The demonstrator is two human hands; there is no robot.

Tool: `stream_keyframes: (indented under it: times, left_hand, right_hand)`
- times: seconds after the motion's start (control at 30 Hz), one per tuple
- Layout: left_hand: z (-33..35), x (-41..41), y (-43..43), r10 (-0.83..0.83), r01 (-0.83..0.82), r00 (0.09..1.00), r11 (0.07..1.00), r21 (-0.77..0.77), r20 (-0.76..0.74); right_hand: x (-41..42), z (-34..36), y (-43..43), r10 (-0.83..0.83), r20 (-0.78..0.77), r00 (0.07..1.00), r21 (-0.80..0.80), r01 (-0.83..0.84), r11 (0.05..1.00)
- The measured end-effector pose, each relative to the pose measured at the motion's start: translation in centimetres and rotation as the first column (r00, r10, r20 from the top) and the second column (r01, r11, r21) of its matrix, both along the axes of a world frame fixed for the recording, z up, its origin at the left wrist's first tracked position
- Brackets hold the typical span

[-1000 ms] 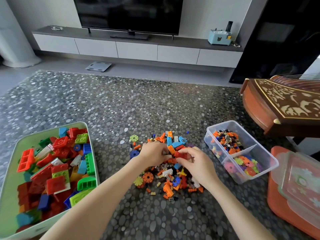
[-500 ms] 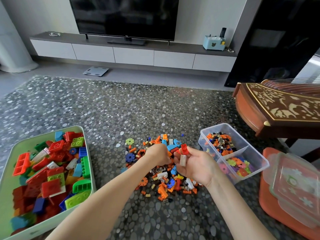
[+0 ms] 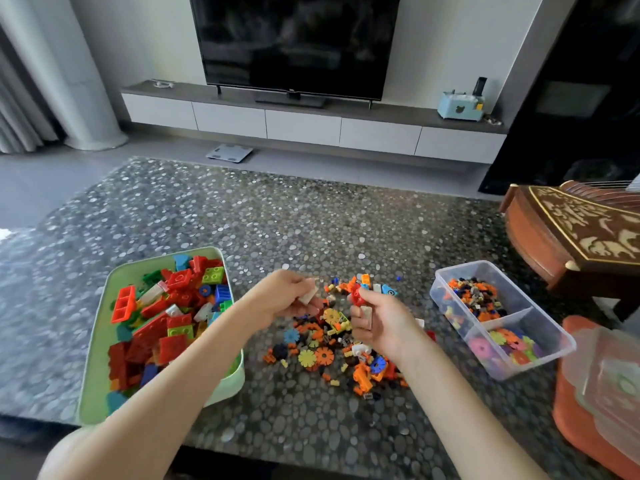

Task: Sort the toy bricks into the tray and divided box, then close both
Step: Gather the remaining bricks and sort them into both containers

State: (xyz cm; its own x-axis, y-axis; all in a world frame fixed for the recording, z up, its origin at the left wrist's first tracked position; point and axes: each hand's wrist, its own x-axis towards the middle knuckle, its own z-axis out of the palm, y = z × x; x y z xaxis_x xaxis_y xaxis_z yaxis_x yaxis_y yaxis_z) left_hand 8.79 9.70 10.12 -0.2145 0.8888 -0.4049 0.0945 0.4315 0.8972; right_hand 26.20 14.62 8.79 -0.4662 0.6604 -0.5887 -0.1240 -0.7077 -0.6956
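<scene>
Pebble-patterned tabletop point(image 3: 311, 220) carried the loose pile point(image 3: 332, 348) of small bricks between the green tray point(image 3: 91, 358), heaped with big blocks, and the clear divided box point(image 3: 540, 320). Above the pile the left hand point(image 3: 287, 299) pinched a white brick point(image 3: 308, 295) in curled fingertips, while the right hand point(image 3: 384, 323) gripped a red piece point(image 3: 356, 297) with a pale piece point(image 3: 366, 313) tucked against its palm. Such pieces looked light, rigid and smooth, so likely to slip; pinching across flat opposite sides seemed the surest hold
</scene>
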Motion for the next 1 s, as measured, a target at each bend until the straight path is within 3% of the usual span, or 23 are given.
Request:
stream_keyframes:
  times: [0.1, 0.23, 0.4, 0.53, 0.6, 0.7, 0.77, 0.87, 1.0]
  left_hand:
    - [1.4, -4.1, -3.4, 0.051, -0.039, 0.974, 0.998, 0.059, -0.221]
    - [2.7, -9.1, -7.2, 0.169, -0.157, 0.850, 0.985, 0.066, -0.499]
    - [3.2, -10.4, -8.1, 0.464, -0.415, 0.787, 0.886, 0.207, -0.407]
    - [2.8, -9.2, -6.4, 0.521, -0.432, 0.674, 0.853, 0.292, -0.524]
    - [2.4, -7.5, -5.1, 0.486, -0.384, 0.645, 0.873, 0.301, -0.589]
    - [1.1, -4.1, -3.0, 0.351, -0.206, 0.658, 0.935, 0.289, -0.666]
    - [-0.3, -1.6, -1.7, 0.171, 0.002, 0.652, 0.974, 0.227, -0.739]
    - [-2.5, 2.1, -0.2, -0.098, 0.329, 0.541, 0.939, 0.103, -0.835]
    - [-5.4, 5.0, 1.3, -0.271, 0.472, 0.321, 0.876, -0.095, -0.907]
  right_hand:
    - [-4.1, 1.5, -2.7, 0.132, 0.048, 0.990, 0.043, -0.134, 0.990]
    - [-9.5, 3.6, -6.1, 0.315, 0.047, 0.948, 0.166, -0.318, 0.933]
    - [-12.2, 5.6, -9.5, 0.500, -0.042, 0.865, 0.274, -0.471, 0.838]
    - [-9.9, 4.2, -8.6, 0.387, -0.029, 0.922, 0.334, -0.356, 0.873]
    - [-7.3, 2.1, -6.7, 0.221, 0.245, 0.944, 0.492, -0.318, 0.811]
    - [-2.2, -1.4, -3.5, -0.155, 0.623, 0.766, 0.692, -0.448, 0.567]
    - [1.3, -3.4, -1.5, -0.334, 0.728, 0.598, 0.681, -0.579, 0.449]
    - [4.4, -5.2, 0.7, -0.414, 0.820, 0.396, 0.551, -0.744, 0.378]
    - [5.3, -6.3, 2.1, -0.450, 0.845, 0.289, 0.468, -0.808, 0.358]
